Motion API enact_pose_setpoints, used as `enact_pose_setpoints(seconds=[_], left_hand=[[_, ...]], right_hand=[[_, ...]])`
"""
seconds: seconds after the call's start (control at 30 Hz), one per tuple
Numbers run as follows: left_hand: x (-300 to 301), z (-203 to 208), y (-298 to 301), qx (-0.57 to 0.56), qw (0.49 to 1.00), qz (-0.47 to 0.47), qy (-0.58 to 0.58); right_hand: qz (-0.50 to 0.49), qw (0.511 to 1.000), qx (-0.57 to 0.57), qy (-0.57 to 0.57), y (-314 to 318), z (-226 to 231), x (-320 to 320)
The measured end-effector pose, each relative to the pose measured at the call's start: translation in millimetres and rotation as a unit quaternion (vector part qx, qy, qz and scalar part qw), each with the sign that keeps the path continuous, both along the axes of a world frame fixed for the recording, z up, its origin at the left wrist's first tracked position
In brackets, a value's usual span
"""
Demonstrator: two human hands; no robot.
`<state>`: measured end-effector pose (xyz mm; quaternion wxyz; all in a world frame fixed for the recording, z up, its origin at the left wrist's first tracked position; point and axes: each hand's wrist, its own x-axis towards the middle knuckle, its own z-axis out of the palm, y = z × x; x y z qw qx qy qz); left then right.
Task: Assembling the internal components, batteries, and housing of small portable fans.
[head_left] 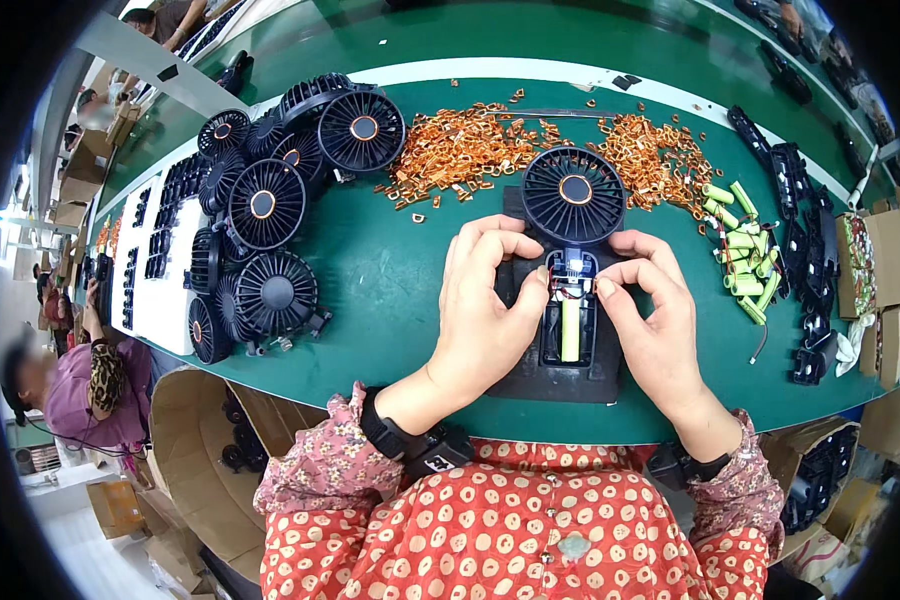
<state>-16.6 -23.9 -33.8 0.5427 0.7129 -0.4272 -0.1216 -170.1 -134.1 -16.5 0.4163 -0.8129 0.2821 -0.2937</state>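
A black handheld fan [548, 215] lies on a dark mat [585, 388] in front of me, its round grille away from me. Its handle housing is open, showing a green battery cell [570, 335], thin wires and a small lit part near the neck. My left hand [485, 310] curls round the housing's left side, thumb at the neck. On the right edge, my right hand [660, 315] pinches thumb and index finger together; what lies between the tips is too small to make out.
Piles of orange metal clips [460, 150] lie beyond the fan. Several black fan heads [267, 204] are stacked left, beside white trays [160, 270]. Wired green cells [745, 255] and black housings [818, 260] lie right. A cardboard box [195, 450] stands below the table edge; another person [90, 395] sits far left.
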Motion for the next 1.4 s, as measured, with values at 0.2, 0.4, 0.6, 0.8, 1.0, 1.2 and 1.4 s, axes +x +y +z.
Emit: enact_pose_setpoints(seconds=[0.2, 0.4, 0.6, 0.8, 1.0, 1.2, 1.4], left_hand=[[2.0, 1.6, 2.3, 0.004, 1.0, -0.001, -0.013], [1.7, 2.1, 1.4, -0.004, 1.0, -0.003, -0.022], [0.7, 0.1, 1.1, -0.01, 1.0, 0.01, -0.022], [-1.4, -1.6, -3.1, -0.015, 0.999, 0.017, -0.027], [-1.1, -4.0, -0.6, -0.025, 0.999, 0.012, -0.038], [-1.0, -1.6, -1.7, -0.021, 1.0, 0.004, -0.001], [7.4, -7.2, 2.9, -0.014, 1.0, 0.012, 0.018]], right_hand=[[-0.008, 1.0, 0.002, 0.001, -0.7, -1.4, 2.4], [-0.013, 1.0, -0.024, 0.009, -0.6, -3.0, 3.4], [-0.041, 0.999, 0.011, -0.01, -0.6, -7.0, 10.8], [-0.034, 0.999, 0.005, -0.001, -1.5, -11.9, 10.4], [-0.028, 0.999, 0.028, -0.019, -4.7, -18.0, 7.1], [-0.032, 0.994, 0.093, -0.054, -9.8, -17.5, 2.3], [-0.015, 0.977, 0.192, -0.092, -15.6, -18.6, 8.1]])
